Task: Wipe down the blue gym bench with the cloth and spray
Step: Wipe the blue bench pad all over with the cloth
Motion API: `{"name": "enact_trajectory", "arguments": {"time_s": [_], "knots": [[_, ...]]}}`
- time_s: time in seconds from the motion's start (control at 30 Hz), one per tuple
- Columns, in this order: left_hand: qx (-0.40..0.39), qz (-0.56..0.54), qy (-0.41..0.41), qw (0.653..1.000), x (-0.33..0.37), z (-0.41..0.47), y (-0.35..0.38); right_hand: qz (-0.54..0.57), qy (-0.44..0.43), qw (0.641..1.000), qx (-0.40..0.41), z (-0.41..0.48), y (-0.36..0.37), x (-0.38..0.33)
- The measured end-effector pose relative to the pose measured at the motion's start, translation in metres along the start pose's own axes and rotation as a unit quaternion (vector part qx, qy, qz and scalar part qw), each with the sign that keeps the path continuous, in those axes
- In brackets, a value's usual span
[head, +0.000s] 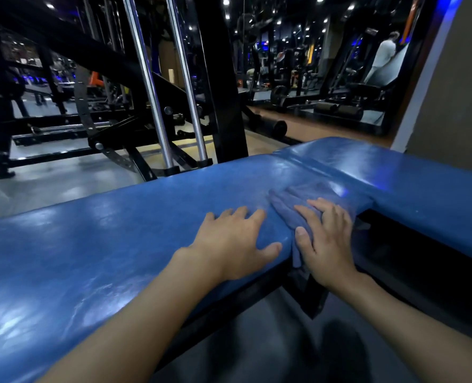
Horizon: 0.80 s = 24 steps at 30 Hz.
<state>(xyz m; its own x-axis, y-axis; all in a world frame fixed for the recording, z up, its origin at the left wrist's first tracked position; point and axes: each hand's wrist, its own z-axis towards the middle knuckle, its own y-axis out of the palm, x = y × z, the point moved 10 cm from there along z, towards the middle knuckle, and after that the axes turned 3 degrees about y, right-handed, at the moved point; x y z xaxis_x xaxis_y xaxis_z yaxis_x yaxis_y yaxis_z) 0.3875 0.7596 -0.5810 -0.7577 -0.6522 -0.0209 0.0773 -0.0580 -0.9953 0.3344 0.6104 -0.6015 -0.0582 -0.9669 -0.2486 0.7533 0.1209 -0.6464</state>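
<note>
The blue gym bench point(113, 244) runs across the head view from lower left to upper right, with a seam between its long pad and a second pad point(422, 175) at the right. A blue-grey cloth point(292, 205) lies over the end of the long pad, near the seam, and hangs down over the near edge. My right hand point(326, 239) presses flat on the cloth with straight, spread fingers. My left hand point(234, 241) rests flat on the bare pad just left of the cloth, thumb at the near edge. No spray bottle is in view.
A black machine frame with two chrome guide rods point(157, 100) stands right behind the bench. The bench's black frame point(306, 297) and a dark floor lie below the near edge. A wall point(450, 92) rises at the right. A person point(382, 58) stands far back at the right.
</note>
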Motion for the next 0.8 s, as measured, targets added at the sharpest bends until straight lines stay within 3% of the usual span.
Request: {"name": "enact_trajectory", "arguments": {"time_s": [0.23, 0.43, 0.6, 0.7, 0.8], "knots": [[-0.002, 0.058, -0.020, 0.998, 0.009, 0.026, -0.002, 0.022, 0.009, 1.000, -0.005, 0.024, 0.006, 0.057], [-0.035, 0.065, -0.026, 0.997, 0.010, 0.037, 0.002, 0.003, 0.129, 0.991, -0.034, 0.053, 0.009, 0.120], [-0.047, 0.066, -0.021, 0.997, 0.011, 0.042, -0.001, -0.008, 0.206, 0.977, -0.051, 0.071, 0.005, 0.122], [-0.065, 0.070, -0.008, 0.995, 0.011, 0.047, -0.001, -0.016, 0.141, 0.987, -0.077, 0.090, 0.013, 0.108], [-0.075, 0.022, -0.017, 0.997, -0.004, 0.063, -0.006, -0.039, 0.065, 0.980, -0.183, 0.116, 0.046, 0.090]]}}
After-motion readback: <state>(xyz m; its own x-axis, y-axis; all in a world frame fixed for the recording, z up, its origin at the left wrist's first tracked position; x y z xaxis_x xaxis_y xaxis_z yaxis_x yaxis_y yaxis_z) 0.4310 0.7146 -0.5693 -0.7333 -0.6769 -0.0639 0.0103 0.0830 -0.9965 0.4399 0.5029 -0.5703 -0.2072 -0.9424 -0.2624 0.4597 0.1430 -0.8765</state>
